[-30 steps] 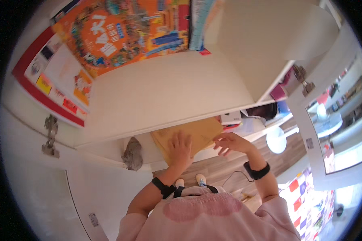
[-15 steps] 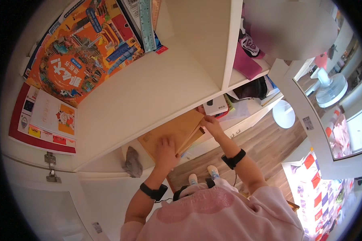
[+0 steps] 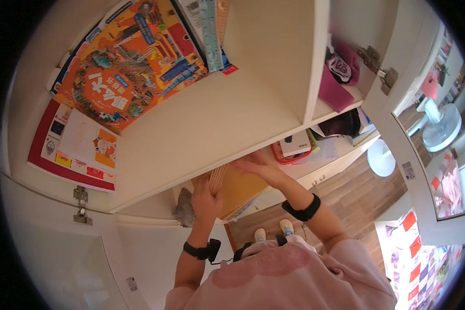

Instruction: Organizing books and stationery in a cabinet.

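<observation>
My left hand [image 3: 206,200] is closed round a stack of thin brown kraft-paper envelopes [image 3: 218,178], which stands tilted with its edges toward me. Beneath and to the right of it lies a flat yellow-brown envelope [image 3: 241,190] on the lower shelf. My right hand [image 3: 253,164] hovers beside the stack, fingers stretched to the left and slightly blurred, holding nothing I can see. The upper shelf's edge hides part of the stack's far end. Next to my left hand is a grey soft object [image 3: 184,207], partly covered.
A red basket [image 3: 294,159] with a white box stands right of my right hand. Above, the white shelf [image 3: 212,124] holds an orange picture book [image 3: 124,72], booklets [image 3: 90,142] and a teal ruler [image 3: 211,36]. An open cabinet door [image 3: 398,139] stands at right.
The envelopes went from lying flat under my left hand to being gripped and tilted up. My right hand let go of their right edge and moved left. The view shifted slightly.
</observation>
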Demonstrator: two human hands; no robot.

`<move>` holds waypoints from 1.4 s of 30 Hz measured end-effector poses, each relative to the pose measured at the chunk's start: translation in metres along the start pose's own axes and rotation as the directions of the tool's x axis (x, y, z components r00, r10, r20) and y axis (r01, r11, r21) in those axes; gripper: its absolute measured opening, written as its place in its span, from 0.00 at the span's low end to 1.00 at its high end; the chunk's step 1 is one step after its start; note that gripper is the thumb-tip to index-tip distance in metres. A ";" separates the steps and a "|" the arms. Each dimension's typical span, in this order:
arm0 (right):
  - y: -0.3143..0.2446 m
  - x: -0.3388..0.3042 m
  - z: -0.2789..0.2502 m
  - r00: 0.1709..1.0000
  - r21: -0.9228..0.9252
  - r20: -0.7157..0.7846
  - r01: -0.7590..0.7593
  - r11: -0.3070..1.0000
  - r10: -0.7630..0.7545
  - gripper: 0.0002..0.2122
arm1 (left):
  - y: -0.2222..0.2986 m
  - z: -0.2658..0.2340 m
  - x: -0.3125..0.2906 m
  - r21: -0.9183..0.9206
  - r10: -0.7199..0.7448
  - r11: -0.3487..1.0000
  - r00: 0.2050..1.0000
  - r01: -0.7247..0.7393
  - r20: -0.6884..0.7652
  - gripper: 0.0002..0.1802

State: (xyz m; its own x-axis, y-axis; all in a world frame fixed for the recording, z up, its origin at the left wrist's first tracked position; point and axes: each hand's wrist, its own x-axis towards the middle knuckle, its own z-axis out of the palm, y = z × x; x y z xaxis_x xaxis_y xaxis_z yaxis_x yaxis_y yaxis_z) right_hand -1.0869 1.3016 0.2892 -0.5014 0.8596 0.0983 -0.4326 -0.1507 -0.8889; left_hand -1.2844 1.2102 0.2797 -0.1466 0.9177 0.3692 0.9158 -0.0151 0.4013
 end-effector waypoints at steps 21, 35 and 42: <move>-0.144 -0.011 0.126 0.792 -0.508 0.262 0.599 0.619 -0.551 0.16 | 0.020 -0.224 0.005 -0.510 0.151 0.735 0.841 -0.448 -0.520 0.23; -0.148 0.166 0.279 0.943 -0.819 0.235 0.063 0.570 0.234 0.53 | -0.053 -0.191 0.106 -0.330 -0.141 0.916 0.589 -0.226 -0.796 0.18; -0.076 0.179 0.299 0.518 -0.515 0.834 0.854 0.065 -0.192 0.60 | -0.074 -0.200 0.102 -0.536 -0.161 0.767 0.702 -0.354 -0.694 0.28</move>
State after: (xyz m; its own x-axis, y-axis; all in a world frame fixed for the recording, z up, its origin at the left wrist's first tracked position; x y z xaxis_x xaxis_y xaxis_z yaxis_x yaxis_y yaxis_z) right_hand -1.3680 1.3211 0.5077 -0.8015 0.0668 0.5942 -0.0705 0.9763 -0.2048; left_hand -1.4420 1.2253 0.4548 -0.5098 0.3714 0.7760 0.5535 -0.5488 0.6264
